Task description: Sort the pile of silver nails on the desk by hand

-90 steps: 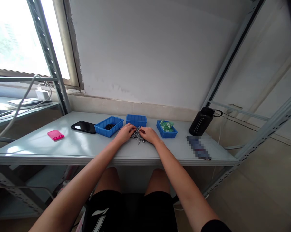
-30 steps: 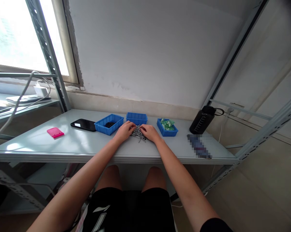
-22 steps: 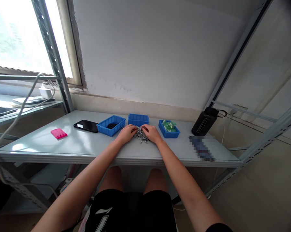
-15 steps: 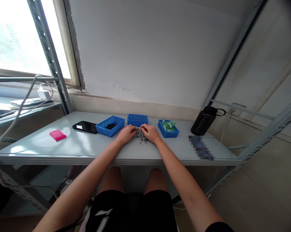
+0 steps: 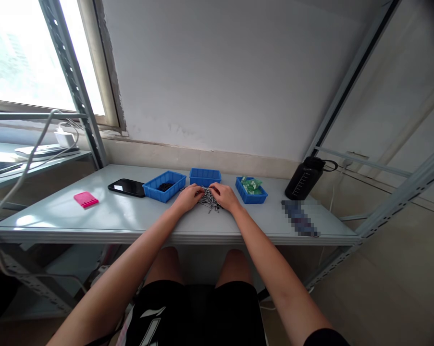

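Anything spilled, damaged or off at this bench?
A few mild oddities. Loose metal pieces lie heaped on the tabletop between the left hand and right hand, outside the blue bins; whether spilled, I can't tell. The wall edge beside the window looks ragged. The pixelated item can't be judged.

A loose heap of slender, silvery metal pieces [image 5: 211, 203] lies on the worktop [image 5: 137, 216], just in front of the middle blue bin [image 5: 204, 177]. They cross at many angles, finer detail too small to tell.
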The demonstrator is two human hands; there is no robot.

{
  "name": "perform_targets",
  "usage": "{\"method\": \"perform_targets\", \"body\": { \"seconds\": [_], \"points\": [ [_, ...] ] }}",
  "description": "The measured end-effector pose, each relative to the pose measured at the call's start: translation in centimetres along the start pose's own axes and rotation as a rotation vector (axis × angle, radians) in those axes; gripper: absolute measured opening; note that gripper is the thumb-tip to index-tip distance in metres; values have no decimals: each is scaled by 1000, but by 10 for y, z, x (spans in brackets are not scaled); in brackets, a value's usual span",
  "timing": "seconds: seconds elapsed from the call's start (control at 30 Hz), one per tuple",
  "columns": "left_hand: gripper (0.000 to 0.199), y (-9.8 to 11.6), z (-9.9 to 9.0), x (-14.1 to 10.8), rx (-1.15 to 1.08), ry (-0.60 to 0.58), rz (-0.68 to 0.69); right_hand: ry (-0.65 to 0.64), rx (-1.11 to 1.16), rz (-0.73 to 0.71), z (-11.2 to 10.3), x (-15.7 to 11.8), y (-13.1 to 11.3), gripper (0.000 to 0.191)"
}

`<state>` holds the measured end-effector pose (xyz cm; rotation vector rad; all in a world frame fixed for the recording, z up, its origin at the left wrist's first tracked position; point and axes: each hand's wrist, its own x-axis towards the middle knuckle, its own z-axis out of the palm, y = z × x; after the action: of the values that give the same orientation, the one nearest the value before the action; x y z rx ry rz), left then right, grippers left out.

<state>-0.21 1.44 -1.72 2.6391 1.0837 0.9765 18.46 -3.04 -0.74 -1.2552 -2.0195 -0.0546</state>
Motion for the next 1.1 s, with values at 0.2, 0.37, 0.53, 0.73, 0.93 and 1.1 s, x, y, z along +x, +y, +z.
{"method": "perform_targets", "body": {
  "seconds": [0.2, 0.37, 0.53, 0.73, 0.93, 1.1],
  "points": [
    [21, 0, -1, 0, -31, 77, -16, -44, -16, 43, -1, -1, 7, 20],
    [22, 2, -3, 1, -51, 108, -15, -84, -29, 57, -1, -2, 7, 20],
    [23, 6, -5, 0, -64, 116, 2, -130, -41, 59, 0, -3, 3, 17],
    [24, 9, -7, -1, -68, 119, 12, -123, -29, 53, 0, -3, 0, 16],
    [22, 2, -3, 0, -26, 75, -15, -62, 10, 71, -1, 0, 5, 20],
    [23, -1, 0, 0, 16, 8, -18, -41, 73, 57, -2, 0, 2, 21]
  ]
}}
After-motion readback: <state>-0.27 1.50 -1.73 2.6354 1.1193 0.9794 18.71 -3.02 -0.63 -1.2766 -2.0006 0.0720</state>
